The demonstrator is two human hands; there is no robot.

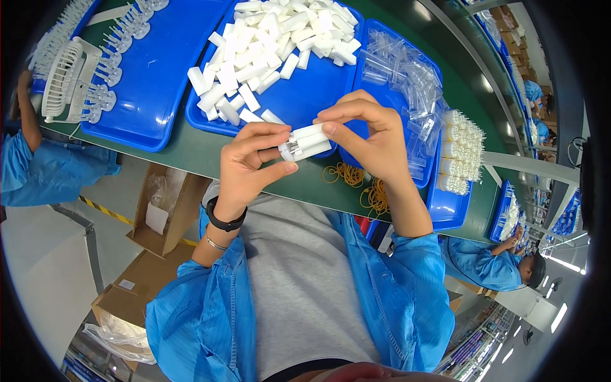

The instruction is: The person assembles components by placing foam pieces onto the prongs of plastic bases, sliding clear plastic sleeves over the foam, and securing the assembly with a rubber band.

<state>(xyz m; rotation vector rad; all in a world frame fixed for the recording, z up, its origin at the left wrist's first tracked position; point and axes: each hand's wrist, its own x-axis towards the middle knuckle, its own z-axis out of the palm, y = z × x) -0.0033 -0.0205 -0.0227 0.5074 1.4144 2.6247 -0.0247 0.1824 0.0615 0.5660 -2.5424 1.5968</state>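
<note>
Above the near edge of the green table, both my hands hold one small white pronged plastic part (290, 150) fitted with white blocks (312, 142). My left hand (245, 159) grips its round base between thumb and fingers. At the other end, my right hand (375, 137) pinches a white block between thumb and forefinger. Just beyond lies a blue tray (296, 95) heaped with loose white blocks (273, 38). Near my right wrist, yellow rubber bands (344, 173) lie in loose bunches on the table.
Left stands a blue tray (156, 76) with white pronged parts (108, 67) and a white rack (63, 83). Right are clear plastic sleeves (407, 70) in a tray and stacked white bristly pieces (459, 149). Cardboard boxes (143, 280) sit below left. Co-workers (490, 261) in blue work either side.
</note>
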